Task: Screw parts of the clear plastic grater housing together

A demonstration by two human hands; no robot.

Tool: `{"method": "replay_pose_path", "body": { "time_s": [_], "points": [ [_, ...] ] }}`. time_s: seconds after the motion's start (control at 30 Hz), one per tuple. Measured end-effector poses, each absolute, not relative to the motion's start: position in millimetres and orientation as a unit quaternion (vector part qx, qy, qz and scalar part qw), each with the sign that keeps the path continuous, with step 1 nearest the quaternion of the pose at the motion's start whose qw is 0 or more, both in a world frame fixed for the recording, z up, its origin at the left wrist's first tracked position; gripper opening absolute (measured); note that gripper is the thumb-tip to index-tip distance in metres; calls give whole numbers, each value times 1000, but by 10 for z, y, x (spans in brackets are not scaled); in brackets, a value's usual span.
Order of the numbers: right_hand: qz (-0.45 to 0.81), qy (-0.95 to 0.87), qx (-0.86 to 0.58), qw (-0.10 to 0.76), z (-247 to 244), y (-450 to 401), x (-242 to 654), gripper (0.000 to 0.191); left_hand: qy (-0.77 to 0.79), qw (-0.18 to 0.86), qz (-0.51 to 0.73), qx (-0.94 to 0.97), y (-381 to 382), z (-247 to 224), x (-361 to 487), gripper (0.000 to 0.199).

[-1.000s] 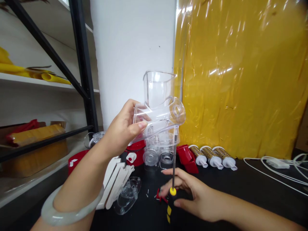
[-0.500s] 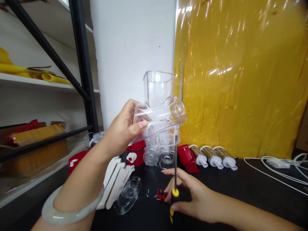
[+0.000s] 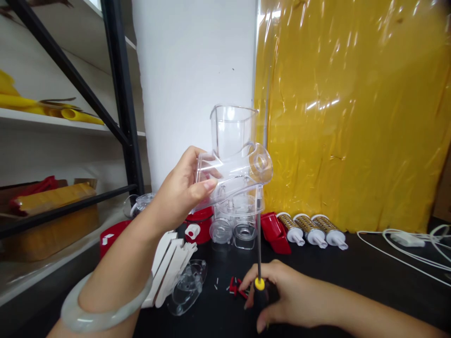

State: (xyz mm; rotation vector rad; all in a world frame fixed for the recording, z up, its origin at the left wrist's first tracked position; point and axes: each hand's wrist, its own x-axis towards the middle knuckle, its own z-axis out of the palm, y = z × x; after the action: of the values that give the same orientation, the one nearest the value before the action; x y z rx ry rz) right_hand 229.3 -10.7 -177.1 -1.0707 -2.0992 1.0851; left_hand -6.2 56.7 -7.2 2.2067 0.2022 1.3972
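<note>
Two hands are at work here, and both are yours. Your left hand (image 3: 183, 188) is raised above the table, with the fingers closed around the wide end of a clear plastic housing (image 3: 234, 164); the thumb lies on its near side. The housing is held in the air, its open chute pointing up and its round barrel end turned to the right. Your right hand (image 3: 278, 295) is low, just above the black table (image 3: 352, 281), and it is wrapped tightly on the handle of a screwdriver (image 3: 260, 263). The shaft stands almost upright and its tip reaches the underside of the housing. Just left of this hand, small red parts (image 3: 235, 286) lie on the table. Behind them stand clear round pieces (image 3: 232, 230), and to the right three grater drums (image 3: 312, 230) lie side by side near the yellow sheet (image 3: 352, 117)
</note>
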Motion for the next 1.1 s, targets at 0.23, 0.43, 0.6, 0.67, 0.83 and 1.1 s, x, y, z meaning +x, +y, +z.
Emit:
{"method": "replay_pose_path", "body": {
  "time_s": [0.23, 0.43, 0.6, 0.67, 0.83, 1.1],
  "points": [
    [338, -810, -408, 250, -1642, -106, 2388, 85, 77, 264, 517, 810, 567, -95, -63, 46],
    [413, -786, -391, 242, -1608, -111, 2420, 52, 87, 278, 503, 814, 542, -107, -69, 47],
    [312, -765, -475, 303, -1690, -113, 2309, 75, 98, 256, 505, 818, 499, -98, -73, 44],
    [340, -786, -435, 276, -1611, -156, 2340, 86, 106, 248, 507, 819, 479, -88, -73, 43],
    [442, -789, -340, 259, -1582, -181, 2369, 61, 111, 244, 509, 818, 461, -74, -68, 41],
    [411, -797, -371, 243, -1542, -201, 2391, 95, 106, 252, 512, 814, 488, -96, -79, 42]
  ]
}}
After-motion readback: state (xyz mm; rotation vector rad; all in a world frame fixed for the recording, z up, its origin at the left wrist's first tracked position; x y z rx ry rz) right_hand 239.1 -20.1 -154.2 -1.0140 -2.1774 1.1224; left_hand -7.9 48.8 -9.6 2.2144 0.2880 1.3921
